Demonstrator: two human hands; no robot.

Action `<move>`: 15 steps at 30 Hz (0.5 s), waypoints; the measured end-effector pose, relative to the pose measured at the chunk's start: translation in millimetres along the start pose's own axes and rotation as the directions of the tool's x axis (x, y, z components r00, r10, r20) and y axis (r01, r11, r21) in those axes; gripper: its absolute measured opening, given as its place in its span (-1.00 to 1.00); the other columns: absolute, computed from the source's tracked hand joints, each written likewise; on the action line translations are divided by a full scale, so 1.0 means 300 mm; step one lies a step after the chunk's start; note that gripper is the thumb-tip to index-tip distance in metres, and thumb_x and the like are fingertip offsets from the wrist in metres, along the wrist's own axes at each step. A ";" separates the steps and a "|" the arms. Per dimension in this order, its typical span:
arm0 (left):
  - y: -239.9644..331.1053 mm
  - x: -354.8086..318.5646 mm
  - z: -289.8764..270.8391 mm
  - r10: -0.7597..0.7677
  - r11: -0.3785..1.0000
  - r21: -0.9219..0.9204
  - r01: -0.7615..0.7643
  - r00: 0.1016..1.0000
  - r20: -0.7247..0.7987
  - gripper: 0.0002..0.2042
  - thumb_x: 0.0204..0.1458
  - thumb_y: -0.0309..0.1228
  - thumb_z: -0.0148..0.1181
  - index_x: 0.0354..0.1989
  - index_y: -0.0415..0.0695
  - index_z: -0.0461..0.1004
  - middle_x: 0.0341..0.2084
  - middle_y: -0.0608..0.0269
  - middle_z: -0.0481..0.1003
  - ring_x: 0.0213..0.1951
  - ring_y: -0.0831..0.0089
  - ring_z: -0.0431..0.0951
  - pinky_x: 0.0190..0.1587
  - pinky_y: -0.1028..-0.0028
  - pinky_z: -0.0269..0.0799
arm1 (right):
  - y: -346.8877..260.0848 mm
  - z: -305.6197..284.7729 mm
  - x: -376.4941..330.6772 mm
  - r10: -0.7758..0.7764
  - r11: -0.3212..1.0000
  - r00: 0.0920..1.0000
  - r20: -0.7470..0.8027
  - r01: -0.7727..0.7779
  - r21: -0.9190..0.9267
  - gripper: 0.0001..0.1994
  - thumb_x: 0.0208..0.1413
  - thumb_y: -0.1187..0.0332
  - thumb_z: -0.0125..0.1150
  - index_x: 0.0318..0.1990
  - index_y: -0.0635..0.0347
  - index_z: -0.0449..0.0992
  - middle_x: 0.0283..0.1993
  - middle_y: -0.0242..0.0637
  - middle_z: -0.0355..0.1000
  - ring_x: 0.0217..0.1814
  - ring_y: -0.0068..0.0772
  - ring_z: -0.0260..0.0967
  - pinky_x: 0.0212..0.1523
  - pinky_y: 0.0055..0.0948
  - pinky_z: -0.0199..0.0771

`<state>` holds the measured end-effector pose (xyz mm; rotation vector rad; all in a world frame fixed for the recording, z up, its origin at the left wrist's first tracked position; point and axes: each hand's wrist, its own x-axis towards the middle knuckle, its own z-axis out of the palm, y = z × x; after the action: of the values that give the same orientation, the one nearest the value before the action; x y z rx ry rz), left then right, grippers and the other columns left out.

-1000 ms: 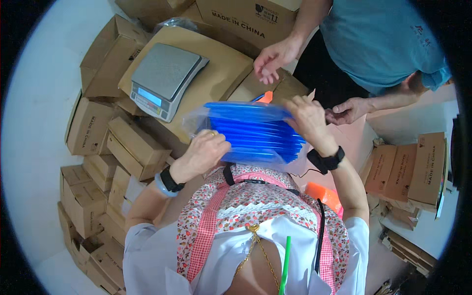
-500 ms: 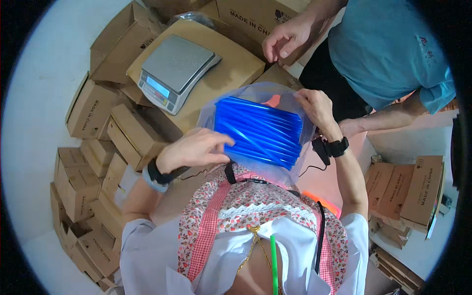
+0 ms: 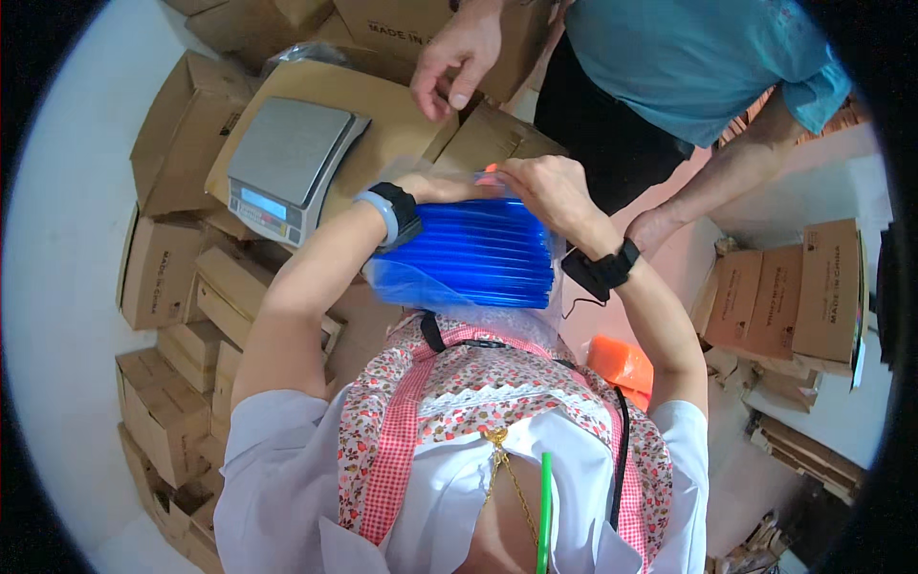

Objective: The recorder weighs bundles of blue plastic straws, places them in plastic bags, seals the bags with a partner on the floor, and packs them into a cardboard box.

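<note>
A clear plastic bag (image 3: 421, 289) full of shiny blue straws (image 3: 483, 253) lies in front of my apron, the straws running side to side. My right hand (image 3: 555, 187) is closed on the bag's far edge at the right, fingers pinched together. Across the far side of the straws reaches my left hand (image 3: 449, 186), partly behind the clear film. Its fingertips are hidden near a small orange piece (image 3: 491, 176), so their grip cannot be made out. Black bands circle both my wrists.
A digital scale (image 3: 287, 158) stands on a carton at the far left. Cardboard boxes (image 3: 167, 273) pile up along the left wall, and more boxes (image 3: 765, 297) stand at right. A co-worker's hand (image 3: 459, 57) hangs beyond the bag. An orange bundle (image 3: 620, 365) lies by my right forearm.
My left hand has moved from the bag's near left side to its far edge. My right hand has shifted left, still on the film. The orange bundle shows more.
</note>
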<state>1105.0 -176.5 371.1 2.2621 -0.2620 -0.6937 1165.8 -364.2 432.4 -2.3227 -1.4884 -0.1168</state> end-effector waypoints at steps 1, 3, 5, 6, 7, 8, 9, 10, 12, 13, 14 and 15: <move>-0.015 0.008 -0.002 -0.019 1.000 0.003 0.019 1.000 0.018 -0.40 0.05 0.14 -0.14 0.04 -0.13 0.35 0.05 0.04 0.34 0.11 0.22 0.30 0.12 0.35 0.16 | 0.001 0.016 0.006 -0.024 1.000 1.000 0.003 0.024 0.000 -0.87 -0.02 0.28 0.05 -0.47 0.05 0.47 -0.57 -0.14 0.42 -0.47 -0.09 0.43 -0.48 -0.18 0.40; -0.044 0.025 -0.013 -0.056 0.998 0.006 0.056 0.998 0.040 -0.39 0.05 0.16 -0.16 0.06 -0.12 0.34 0.06 0.05 0.33 0.11 0.23 0.29 0.13 0.36 0.13 | -0.003 0.025 0.018 -0.051 0.999 0.999 0.002 0.051 -0.012 -0.89 -0.03 0.30 0.04 -0.48 0.05 0.47 -0.57 -0.14 0.42 -0.46 -0.09 0.43 -0.49 -0.18 0.40; -0.085 0.032 -0.011 -0.090 0.996 0.010 0.090 0.994 0.054 -0.37 0.04 0.18 -0.17 0.07 -0.10 0.33 0.07 0.06 0.32 0.12 0.24 0.27 0.15 0.36 0.10 | -0.020 0.025 0.022 -0.027 0.998 0.997 0.067 0.031 -0.054 -0.90 -0.06 0.33 0.04 -0.49 0.06 0.47 -0.57 -0.14 0.43 -0.47 -0.09 0.44 -0.50 -0.19 0.41; -0.110 0.036 -0.016 -0.106 0.994 0.012 0.106 0.993 0.060 -0.36 0.04 0.19 -0.18 0.08 -0.10 0.32 0.07 0.06 0.32 0.13 0.25 0.27 0.16 0.36 0.09 | -0.025 0.027 0.027 -0.014 0.997 0.995 0.099 0.022 -0.078 -0.91 -0.07 0.34 0.04 -0.49 0.06 0.46 -0.58 -0.14 0.43 -0.47 -0.09 0.44 -0.50 -0.19 0.41; -0.086 0.068 -0.019 -0.120 0.993 0.020 0.119 0.990 0.074 -0.35 0.03 0.20 -0.19 0.09 -0.09 0.32 0.08 0.07 0.31 0.13 0.25 0.26 0.16 0.36 0.08 | -0.039 0.042 0.034 -0.003 0.996 0.996 0.090 0.011 -0.088 -0.91 -0.07 0.34 0.04 -0.49 0.06 0.46 -0.58 -0.14 0.43 -0.47 -0.09 0.44 -0.50 -0.19 0.41; -0.119 0.073 -0.024 -0.133 0.991 0.030 0.131 0.987 0.088 -0.34 0.03 0.21 -0.20 0.09 -0.09 0.31 0.09 0.07 0.31 0.13 0.26 0.26 0.17 0.36 0.06 | -0.051 0.061 0.041 -0.022 0.996 0.997 0.076 0.029 -0.081 -0.92 -0.07 0.34 0.04 -0.50 0.06 0.45 -0.60 -0.16 0.41 -0.49 -0.10 0.43 -0.52 -0.20 0.40; -0.155 0.083 -0.029 -0.145 0.989 0.042 0.141 0.984 0.102 -0.33 0.03 0.22 -0.21 0.10 -0.08 0.31 0.09 0.08 0.31 0.14 0.26 0.25 0.18 0.36 0.05 | -0.060 0.081 0.048 -0.041 0.996 0.997 0.060 0.045 -0.075 -0.92 -0.08 0.33 0.05 -0.52 0.05 0.43 -0.62 -0.18 0.39 -0.52 -0.11 0.42 -0.55 -0.21 0.40; -0.187 0.101 -0.027 -0.155 0.987 0.051 0.150 0.982 0.111 -0.32 0.02 0.23 -0.22 0.11 -0.08 0.30 0.10 0.09 0.30 0.14 0.27 0.25 0.19 0.36 0.04 | -0.066 0.094 0.052 -0.064 0.995 0.997 0.048 0.067 -0.072 -0.93 -0.08 0.33 0.06 -0.53 0.05 0.41 -0.65 -0.20 0.37 -0.54 -0.12 0.41 -0.57 -0.23 0.39; -0.319 0.178 0.020 -0.194 0.950 -0.200 0.240 0.955 0.226 -0.51 0.11 -0.07 -0.05 0.11 -0.16 0.29 0.08 0.28 0.29 0.09 0.51 0.20 0.17 0.45 0.04 | -0.087 0.112 0.061 -0.071 0.993 0.995 0.069 0.077 -0.094 -0.93 -0.11 0.34 0.05 -0.54 0.06 0.40 -0.64 -0.21 0.37 -0.55 -0.12 0.41 -0.57 -0.23 0.39; -0.394 0.224 0.051 -0.096 0.985 -0.123 0.120 0.978 0.183 -0.46 0.10 0.03 -0.12 0.10 -0.13 0.30 0.08 0.18 0.31 0.11 0.39 0.23 0.16 0.39 0.07 | -0.096 0.122 0.064 -0.082 0.991 0.992 0.097 0.092 -0.097 -0.93 -0.13 0.35 0.05 -0.56 0.07 0.38 -0.63 -0.21 0.37 -0.55 -0.13 0.41 -0.57 -0.22 0.39; -0.501 0.286 0.080 0.007 0.999 -0.038 -0.001 0.989 0.148 -0.40 0.08 0.13 -0.20 0.08 -0.10 0.32 0.07 0.09 0.32 0.13 0.27 0.26 0.15 0.33 0.10 | -0.095 0.138 0.070 -0.075 0.989 0.994 0.083 0.085 -0.119 -0.93 -0.13 0.35 0.05 -0.56 0.07 0.38 -0.63 -0.21 0.37 -0.55 -0.13 0.41 -0.57 -0.22 0.39; -0.744 0.301 0.142 -0.073 0.988 -0.116 0.099 0.974 0.216 -0.50 0.09 0.00 -0.11 0.06 -0.11 0.34 0.05 0.15 0.34 0.07 0.36 0.28 0.12 0.36 0.14 | -0.121 0.153 0.068 -0.095 0.989 0.991 0.096 0.105 -0.104 -0.94 -0.14 0.35 0.06 -0.55 0.07 0.39 -0.63 -0.21 0.38 -0.55 -0.14 0.42 -0.57 -0.22 0.40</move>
<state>1152.1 -79.5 151.5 2.0910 -0.2161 -0.9721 1136.4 -317.0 405.3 -2.3667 -1.6829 -0.1242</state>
